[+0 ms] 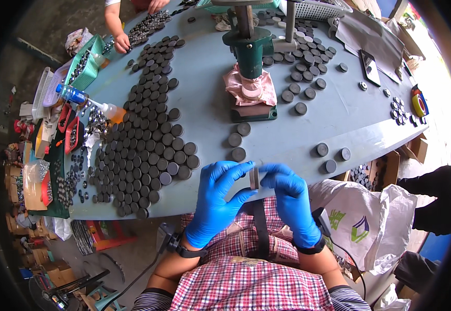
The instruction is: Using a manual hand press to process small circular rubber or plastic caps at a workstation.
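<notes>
Evidently, the blue-grey surface (199, 109) carries a broad spread of dark discs (142, 145), finished or waiting I cannot tell, and a green press (250, 57). At the near edge, the right hand (292, 202), loosely bent, contact unclear, flanks the left hand (216, 202) pinching one upright disc (254, 178).

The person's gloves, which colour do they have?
The gloves are bright blue, best seen in the head view.

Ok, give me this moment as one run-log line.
left hand: holds disc edge-on | right hand: beside disc, contact unclear | green press: ahead, pink cloth at its lower part | dark discs: massed left on table
</notes>
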The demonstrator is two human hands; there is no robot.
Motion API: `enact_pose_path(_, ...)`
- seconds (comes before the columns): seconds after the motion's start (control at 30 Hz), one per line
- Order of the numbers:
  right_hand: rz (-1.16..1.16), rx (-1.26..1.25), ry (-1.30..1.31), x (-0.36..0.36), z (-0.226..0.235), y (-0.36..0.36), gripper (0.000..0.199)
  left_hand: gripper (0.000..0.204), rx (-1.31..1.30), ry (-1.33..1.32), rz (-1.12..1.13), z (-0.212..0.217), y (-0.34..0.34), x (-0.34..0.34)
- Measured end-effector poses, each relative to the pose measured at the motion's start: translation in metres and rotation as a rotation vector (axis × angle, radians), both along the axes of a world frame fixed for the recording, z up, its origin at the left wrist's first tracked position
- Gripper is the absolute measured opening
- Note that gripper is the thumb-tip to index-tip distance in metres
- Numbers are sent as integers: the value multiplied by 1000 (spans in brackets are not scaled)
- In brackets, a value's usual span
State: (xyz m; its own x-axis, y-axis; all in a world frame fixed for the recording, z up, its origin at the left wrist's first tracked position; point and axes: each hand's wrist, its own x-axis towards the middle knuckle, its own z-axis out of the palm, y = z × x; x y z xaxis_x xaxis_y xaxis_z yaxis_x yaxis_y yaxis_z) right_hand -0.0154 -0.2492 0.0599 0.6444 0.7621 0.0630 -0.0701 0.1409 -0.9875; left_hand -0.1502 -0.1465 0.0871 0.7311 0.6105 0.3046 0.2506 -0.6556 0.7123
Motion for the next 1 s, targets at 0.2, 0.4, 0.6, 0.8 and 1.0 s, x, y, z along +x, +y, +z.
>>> enact_pose_path(0.2, 354, -79, 67, 12, -15, -16, 30, 52, 48, 30, 18, -1, 3, 1)
enact_pose_path(0.4, 281, -214, 222, 10, -11, -15, 27, 51, 79, 45, 4, 3, 2, 3)
enact_pose_path(0.6, 330, -112, 719, 9, 15, -9, 16, 49, -14, 18, -86, 1, 2, 1)
enact_pose_path(0.8, 120, 63, -123, 3, 15, -18, 24, 43, -204, -115, -165, 10, -2, 0)
enact_pose_path(1.0, 169, 132, -274, 4, 27, -26, 33, 40, -226, -212, -211, 18, -5, -3)
